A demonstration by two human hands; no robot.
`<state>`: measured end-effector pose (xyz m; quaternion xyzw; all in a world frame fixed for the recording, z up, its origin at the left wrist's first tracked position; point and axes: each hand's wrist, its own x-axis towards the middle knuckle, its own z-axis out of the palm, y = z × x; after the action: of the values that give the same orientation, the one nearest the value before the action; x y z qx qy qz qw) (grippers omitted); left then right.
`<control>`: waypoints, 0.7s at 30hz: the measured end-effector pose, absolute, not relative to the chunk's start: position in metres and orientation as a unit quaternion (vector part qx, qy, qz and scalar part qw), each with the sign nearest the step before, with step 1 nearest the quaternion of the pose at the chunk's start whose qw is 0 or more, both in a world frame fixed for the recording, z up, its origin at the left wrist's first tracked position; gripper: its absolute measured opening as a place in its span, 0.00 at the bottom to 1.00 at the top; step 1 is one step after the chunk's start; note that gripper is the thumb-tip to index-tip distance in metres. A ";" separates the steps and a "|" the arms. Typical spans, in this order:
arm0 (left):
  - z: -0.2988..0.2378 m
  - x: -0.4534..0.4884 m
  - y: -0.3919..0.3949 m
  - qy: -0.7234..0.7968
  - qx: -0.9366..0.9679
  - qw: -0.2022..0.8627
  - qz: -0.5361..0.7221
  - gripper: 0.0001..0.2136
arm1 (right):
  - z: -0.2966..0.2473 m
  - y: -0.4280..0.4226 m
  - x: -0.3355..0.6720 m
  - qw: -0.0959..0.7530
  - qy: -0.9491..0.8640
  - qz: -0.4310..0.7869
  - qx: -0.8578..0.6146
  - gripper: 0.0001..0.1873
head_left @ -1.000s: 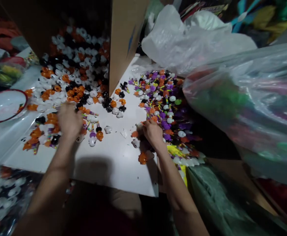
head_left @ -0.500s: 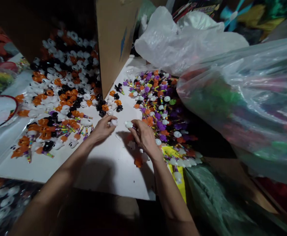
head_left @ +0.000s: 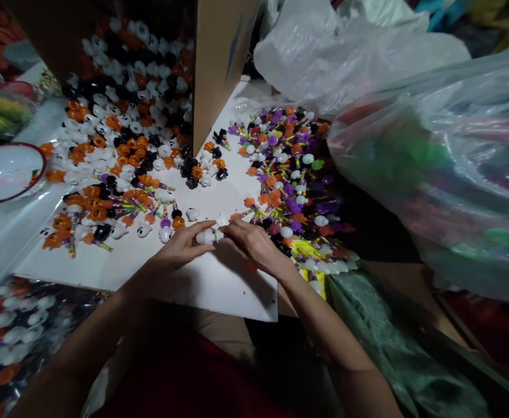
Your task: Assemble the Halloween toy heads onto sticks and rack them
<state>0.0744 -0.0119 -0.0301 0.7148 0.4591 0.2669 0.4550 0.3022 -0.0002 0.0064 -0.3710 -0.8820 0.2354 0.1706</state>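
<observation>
My left hand is closed on a white plastic ghost figure, lying between thumb and fingers. Close against its right end, my right hand pinches a small white plastic piece; the fingers partly cover it. Both hands meet above the white board. Just beyond my left fingers lies a loose white ghost figure. Left of it are finished-looking sticks with orange pumpkin, black and white ghost heads and striped colourful tubes.
A cardboard box spills orange, black and white heads. Purple, orange and white topped tubes pile up at the right. A red-rimmed white bowl stands left; a large clear plastic bag bulges at the right.
My hands were apart, each with a white piece; now they have come together and the pieces meet. The view has shifted, so the scene sits further right and higher.
</observation>
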 end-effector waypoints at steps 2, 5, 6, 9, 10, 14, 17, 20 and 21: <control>-0.035 0.077 -0.022 0.455 0.768 0.373 0.253 0.24 | -0.004 -0.008 0.295 0.195 -0.831 0.321 -0.410 0.15; -0.045 0.075 -0.042 0.414 0.848 0.246 0.220 0.20 | -0.030 -0.026 0.279 0.194 -0.700 0.527 -0.441 0.20; -0.049 0.071 -0.048 0.401 0.864 0.219 0.214 0.19 | -0.040 -0.032 0.272 0.191 -0.644 0.600 -0.435 0.23; -0.054 0.050 -0.055 0.377 0.877 0.214 0.206 0.17 | -0.057 -0.041 0.256 0.190 -0.532 0.722 -0.401 0.25; -0.054 0.042 -0.054 0.377 0.876 0.225 0.202 0.18 | -0.057 -0.040 0.253 0.189 -0.538 0.717 -0.402 0.25; -0.049 0.030 -0.047 0.478 0.789 0.315 0.222 0.21 | -0.036 -0.027 0.255 0.221 -0.674 0.545 -0.447 0.16; -0.049 0.044 -0.047 0.547 0.623 0.459 0.319 0.22 | -0.020 -0.025 0.268 0.251 -0.759 0.423 -0.427 0.16; -0.053 0.063 -0.052 0.521 0.509 0.566 0.386 0.25 | -0.013 -0.034 0.278 0.235 -0.829 0.316 -0.398 0.18; -0.054 0.067 -0.053 0.510 0.496 0.584 0.390 0.26 | -0.013 -0.037 0.279 0.231 -0.840 0.294 -0.394 0.19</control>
<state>0.0670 -0.0530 -0.0537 0.4963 0.5101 0.3898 0.5844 0.2793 -0.0374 -0.0131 -0.3943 -0.8396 0.2939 0.2307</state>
